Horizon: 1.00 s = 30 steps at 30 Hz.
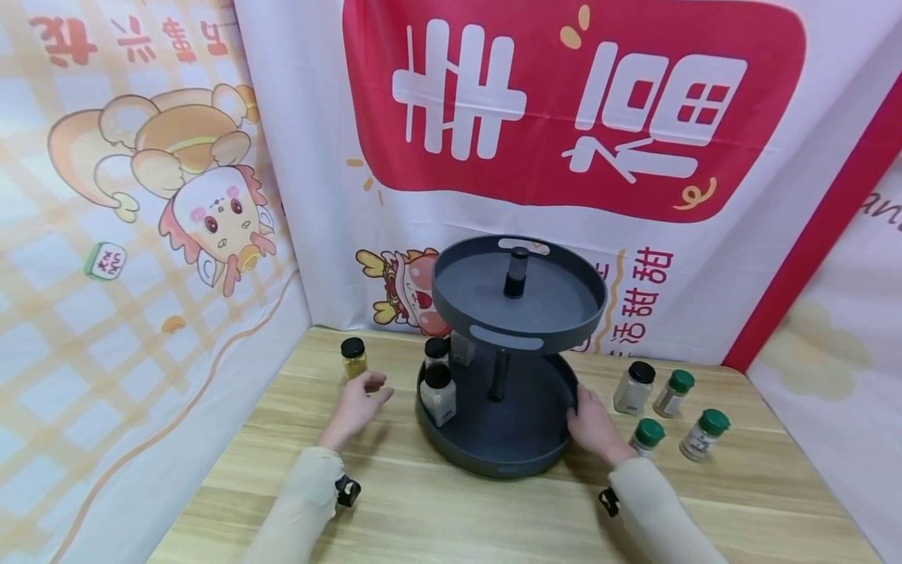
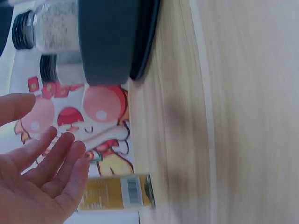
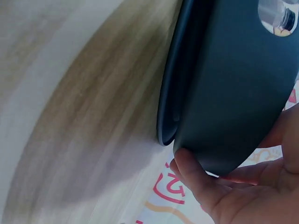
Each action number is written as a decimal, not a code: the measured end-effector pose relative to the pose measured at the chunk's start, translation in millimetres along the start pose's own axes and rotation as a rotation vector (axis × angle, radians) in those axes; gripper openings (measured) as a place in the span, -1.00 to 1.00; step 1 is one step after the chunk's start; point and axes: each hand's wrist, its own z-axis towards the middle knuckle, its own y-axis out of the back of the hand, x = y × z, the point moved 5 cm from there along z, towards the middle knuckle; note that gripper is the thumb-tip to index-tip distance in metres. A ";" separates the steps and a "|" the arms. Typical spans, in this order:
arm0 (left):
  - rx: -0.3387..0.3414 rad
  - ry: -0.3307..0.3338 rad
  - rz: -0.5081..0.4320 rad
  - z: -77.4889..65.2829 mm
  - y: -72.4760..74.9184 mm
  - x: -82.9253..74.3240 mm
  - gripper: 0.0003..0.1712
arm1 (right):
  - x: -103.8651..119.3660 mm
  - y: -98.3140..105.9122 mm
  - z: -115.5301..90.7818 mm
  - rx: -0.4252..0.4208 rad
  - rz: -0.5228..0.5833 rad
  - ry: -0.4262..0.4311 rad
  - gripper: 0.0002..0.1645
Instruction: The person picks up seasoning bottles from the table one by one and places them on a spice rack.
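Observation:
A dark grey two-tier rotating spice rack (image 1: 521, 435) stands on the table. At its right side, my right hand (image 1: 595, 423) grips the lower tray's rim; in the right wrist view the thumb (image 3: 194, 177) lies against the outer wall. My left hand (image 1: 358, 405) is held above the table left of the rack, fingers spread and slightly bent, holding nothing. Just beyond it is a yellow spice jar (image 1: 355, 362) with a black lid, apart from the fingers in the left wrist view. Black-lidded jars, including a front one (image 1: 439, 398), stand at the lower tray's left side.
Right of the rack stand a black-lidded jar (image 1: 633, 389) and several green-lidded jars (image 1: 701, 435), one partly behind the right hand and wrist. The upper tray (image 1: 557, 301) overhangs the lower one. Printed cloth (image 1: 317, 196) hangs behind the wooden table (image 1: 423, 517).

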 end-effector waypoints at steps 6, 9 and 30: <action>-0.070 0.038 0.035 0.4 15.4 13.2 -0.66 | -2.1 1.6 5.7 -0.009 0.009 -0.002 -0.35; -0.106 0.049 0.080 0.5 22.7 19.1 -0.68 | -2.6 2.2 6.8 -0.024 0.005 0.005 -0.35; -0.073 0.229 0.134 18.0 47.6 27.8 -0.01 | -6.7 1.5 10.6 -0.065 0.013 0.063 -0.36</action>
